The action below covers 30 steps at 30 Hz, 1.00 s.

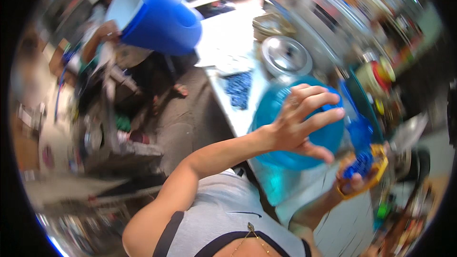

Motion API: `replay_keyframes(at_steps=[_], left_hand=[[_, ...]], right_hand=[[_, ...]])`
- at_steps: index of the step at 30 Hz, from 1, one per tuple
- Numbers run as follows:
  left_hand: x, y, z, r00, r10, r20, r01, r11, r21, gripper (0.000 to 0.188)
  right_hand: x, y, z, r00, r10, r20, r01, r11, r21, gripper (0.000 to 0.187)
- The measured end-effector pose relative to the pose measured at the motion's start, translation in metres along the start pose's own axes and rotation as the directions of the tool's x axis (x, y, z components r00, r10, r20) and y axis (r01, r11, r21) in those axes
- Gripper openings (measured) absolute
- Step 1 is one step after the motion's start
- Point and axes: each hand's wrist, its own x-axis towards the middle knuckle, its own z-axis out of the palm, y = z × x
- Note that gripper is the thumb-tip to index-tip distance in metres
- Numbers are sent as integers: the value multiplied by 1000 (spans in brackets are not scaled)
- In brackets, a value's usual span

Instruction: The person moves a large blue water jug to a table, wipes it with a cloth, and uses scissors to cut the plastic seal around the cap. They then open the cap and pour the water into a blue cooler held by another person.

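Note:
My left hand (304,121) is stretched out over a teal plastic basin (266,109), fingers spread and nothing in them. The basin is see-through and stands on a white table (328,228); the hand hides part of its inside. To the right, my right hand (354,183) has its fingers wrapped round a blue, bottle-shaped plastic thing (360,159), partly see-through and blurred. A yellow-edged plastic thing (378,166) surrounds that hand; whether the hand also grips it cannot be made out.
Behind the basin are a round metal lid (286,56) and a woven basket (271,26). A blue patterned cloth (239,89) lies near the table's left edge. At the far left a person holds a large blue bucket (164,24). A green-edged rack (366,93) stands right.

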Motion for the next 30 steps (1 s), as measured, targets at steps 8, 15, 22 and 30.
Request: replay_keyframes(at_steps=[8, 15, 22, 30], left_hand=[[-39, 61, 13, 928, -33, 371, 208, 872, -442, 46], [-42, 59, -9, 854, -106, 510, 352, 840, -414, 29], [-56, 30, -13, 815, -497, 297, 579, 706, -407, 24], [-54, 36, -11, 828, -438, 350, 546, 772, -325, 19]], right_hand=[[-65, -11, 38, 912, 337, -235, -366, 926, -94, 126], [-96, -19, 28, 838, 513, -184, -513, 857, 54, 108], [-40, -34, -60, 883, 348, -316, -462, 767, -446, 65], [82, -62, -218, 857, 189, -480, -499, 70, -864, 36]])
